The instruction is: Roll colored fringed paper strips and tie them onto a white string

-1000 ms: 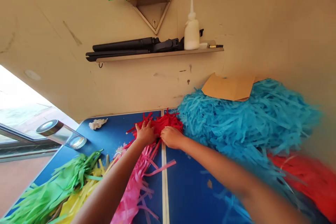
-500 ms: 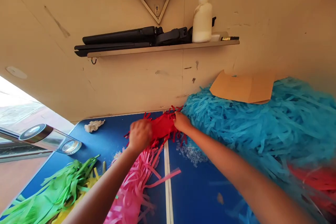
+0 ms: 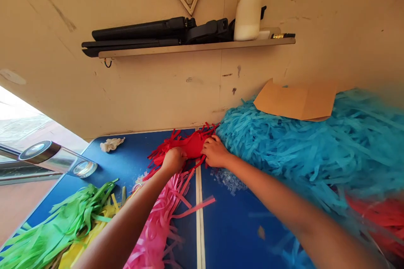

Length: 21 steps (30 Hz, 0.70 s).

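Note:
A piece of red fringed tissue paper (image 3: 192, 144) lies at the back of the blue table, near the wall. My left hand (image 3: 174, 160) is closed at its near left edge, fingers pinched on the paper. On the right end, my right hand (image 3: 215, 151) has its fingers curled over the same red paper. Pink fringed paper (image 3: 154, 222) stretches toward me from beneath the red one, partly behind my left forearm. Close by my right hand rises a big heap of blue fringed paper (image 3: 268, 145).
A brown paper sheet (image 3: 295, 98) rests on the blue heap. Green fringe (image 3: 63, 222) and yellow fringe (image 3: 85, 239) lie front left. A clear bottle (image 3: 67, 162) lies tilted at the left edge. Above, a wall shelf (image 3: 151, 51) carries black gear and a glue bottle (image 3: 248, 10).
My left hand has come down and a little right onto the red paper's near edge. My right hand has shifted slightly, fingers now over the paper. The view tilted down a little.

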### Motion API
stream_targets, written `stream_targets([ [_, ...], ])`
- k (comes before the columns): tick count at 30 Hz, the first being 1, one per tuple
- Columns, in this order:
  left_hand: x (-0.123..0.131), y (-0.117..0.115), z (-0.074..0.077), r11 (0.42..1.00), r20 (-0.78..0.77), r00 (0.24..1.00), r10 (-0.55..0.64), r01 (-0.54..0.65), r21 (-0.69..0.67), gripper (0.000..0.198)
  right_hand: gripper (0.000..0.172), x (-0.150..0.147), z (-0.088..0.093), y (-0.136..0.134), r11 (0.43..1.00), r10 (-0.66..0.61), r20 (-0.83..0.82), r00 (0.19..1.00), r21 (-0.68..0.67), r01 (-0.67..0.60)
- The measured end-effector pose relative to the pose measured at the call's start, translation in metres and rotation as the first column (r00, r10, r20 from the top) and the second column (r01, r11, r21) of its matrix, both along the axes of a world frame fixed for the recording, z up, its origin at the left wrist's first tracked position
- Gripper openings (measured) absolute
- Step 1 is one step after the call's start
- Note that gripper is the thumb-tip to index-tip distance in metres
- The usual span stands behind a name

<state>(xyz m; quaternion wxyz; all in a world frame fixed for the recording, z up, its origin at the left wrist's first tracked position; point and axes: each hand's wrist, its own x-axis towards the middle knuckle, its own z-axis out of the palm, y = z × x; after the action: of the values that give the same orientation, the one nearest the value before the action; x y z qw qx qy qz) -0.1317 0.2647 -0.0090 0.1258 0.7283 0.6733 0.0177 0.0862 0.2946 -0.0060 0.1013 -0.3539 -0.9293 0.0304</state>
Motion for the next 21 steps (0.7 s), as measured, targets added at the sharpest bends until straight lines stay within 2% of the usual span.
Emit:
stream_targets([
  [6,-0.007,0.008,0.0,0.998,0.058,0.997,0.056,-0.054,-0.037,0.027,0.029,0.003,0.009,-0.018,0.999,0.019,-0.036,0.999,0.035,-0.018],
  [11,-0.018,0.021,0.007,0.995,0.124,0.987,0.104,-0.102,-0.019,0.029,0.027,-0.018,0.004,-0.045,0.996,0.093,-0.033,0.995,0.018,-0.092],
  [13,-0.021,0.025,0.011,0.994,0.152,0.983,0.106,-0.109,0.01,0.03,0.026,-0.029,-0.001,-0.051,0.999,0.041,-0.045,0.998,0.005,-0.041],
  [16,-0.02,0.025,0.014,0.994,0.199,0.975,0.094,-0.104,0.04,0.032,0.027,-0.04,-0.006,-0.054,0.993,-0.113,-0.082,0.99,-0.023,0.112],
  [21,-0.018,0.014,0.015,0.997,0.277,0.96,0.036,-0.052,0.051,0.032,0.026,-0.044,-0.009,-0.051,0.931,-0.361,-0.106,0.927,-0.103,0.351],
])
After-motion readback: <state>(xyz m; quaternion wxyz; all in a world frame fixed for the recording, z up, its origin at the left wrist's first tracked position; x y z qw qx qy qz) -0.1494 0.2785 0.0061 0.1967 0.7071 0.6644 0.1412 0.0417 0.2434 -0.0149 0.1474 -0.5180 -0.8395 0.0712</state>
